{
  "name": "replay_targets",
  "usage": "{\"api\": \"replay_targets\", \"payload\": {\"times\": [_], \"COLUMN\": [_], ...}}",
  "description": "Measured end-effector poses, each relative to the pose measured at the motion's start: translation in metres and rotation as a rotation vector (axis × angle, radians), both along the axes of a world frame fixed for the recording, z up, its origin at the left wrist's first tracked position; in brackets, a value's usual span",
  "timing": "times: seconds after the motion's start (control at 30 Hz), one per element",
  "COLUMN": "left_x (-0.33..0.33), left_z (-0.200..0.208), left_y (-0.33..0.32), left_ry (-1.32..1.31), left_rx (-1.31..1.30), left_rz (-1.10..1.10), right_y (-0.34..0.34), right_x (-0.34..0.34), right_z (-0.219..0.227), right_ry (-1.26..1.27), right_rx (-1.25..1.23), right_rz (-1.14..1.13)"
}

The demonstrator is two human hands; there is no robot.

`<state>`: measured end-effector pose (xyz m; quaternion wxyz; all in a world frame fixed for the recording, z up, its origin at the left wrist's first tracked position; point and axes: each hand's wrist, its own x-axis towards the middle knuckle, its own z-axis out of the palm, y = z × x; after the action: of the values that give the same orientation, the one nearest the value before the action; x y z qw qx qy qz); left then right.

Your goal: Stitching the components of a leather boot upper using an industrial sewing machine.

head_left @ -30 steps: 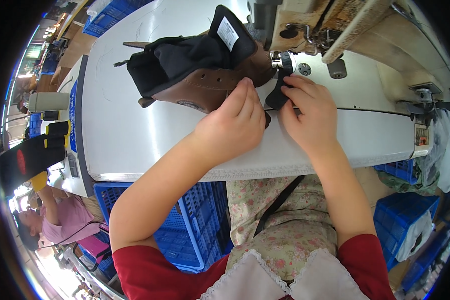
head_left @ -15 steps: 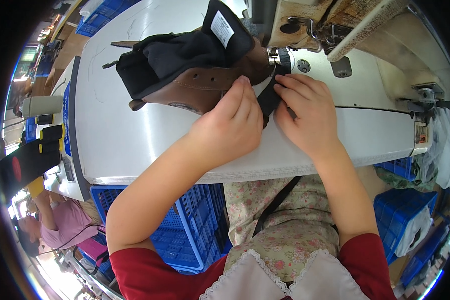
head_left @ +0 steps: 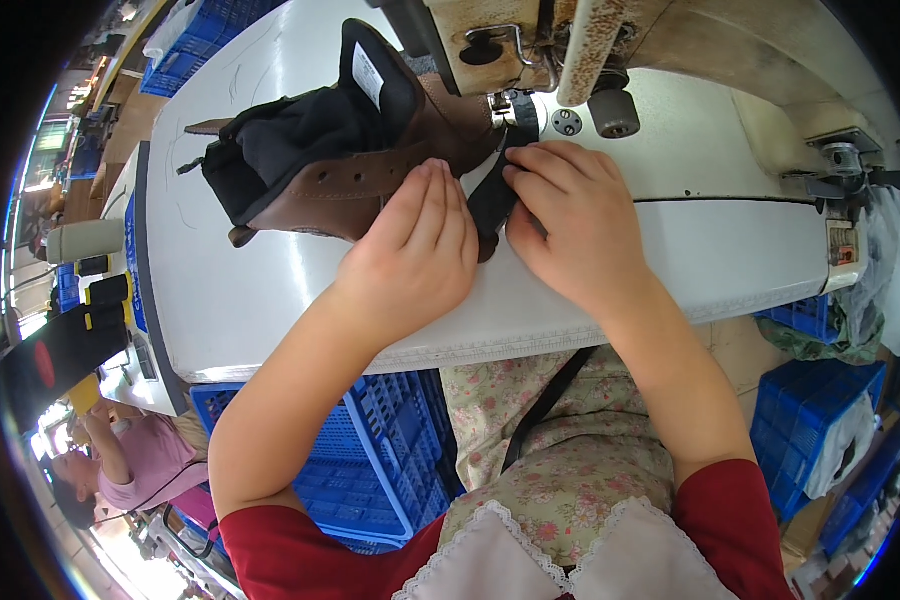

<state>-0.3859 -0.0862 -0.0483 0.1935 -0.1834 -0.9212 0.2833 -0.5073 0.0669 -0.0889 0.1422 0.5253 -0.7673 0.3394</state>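
Note:
A brown shoe upper [head_left: 315, 195] with a black lining [head_left: 310, 130] and a raised tongue bearing a white label lies on the white sewing machine table. Its right end sits by the metal presser foot [head_left: 503, 108]. My left hand [head_left: 410, 240] has its fingers pressed together on the upper's near side, below a row of eyelets. Closed on a black strip [head_left: 490, 200] at the right end of the upper is my right hand [head_left: 575, 225], thumb and fingers bent around its edge. The left fingertips partly cover the brown side, and the left thumb is hidden.
The sewing machine head [head_left: 510, 45] overhangs the work from the far side. A blue crate [head_left: 370, 450] stands below the table's front edge, another blue crate [head_left: 805, 430] at the right. At far left, a person in pink [head_left: 150, 465] sits beside another machine.
The whole view has shifted, so machine, upper and hands appear farther left. Both hands keep their places on the upper and strip; the upper's position by the presser foot looks nearly the same.

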Motion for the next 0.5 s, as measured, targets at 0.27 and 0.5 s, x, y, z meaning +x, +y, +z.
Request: {"api": "replay_targets", "payload": {"times": [0.27,0.5], "left_x": [0.0,0.001], "left_z": [0.004,0.011], "left_y": [0.001,0.007], "left_ry": [-0.022,-0.037], "left_rx": [0.007,0.02], "left_rz": [0.003,0.059], "right_y": [0.001,0.001], "right_x": [0.003,0.002], "right_z": [0.002,0.001], "right_ry": [-0.012,-0.026], "right_rx": [0.005,0.001], "right_rz": [-0.022,-0.019]}}
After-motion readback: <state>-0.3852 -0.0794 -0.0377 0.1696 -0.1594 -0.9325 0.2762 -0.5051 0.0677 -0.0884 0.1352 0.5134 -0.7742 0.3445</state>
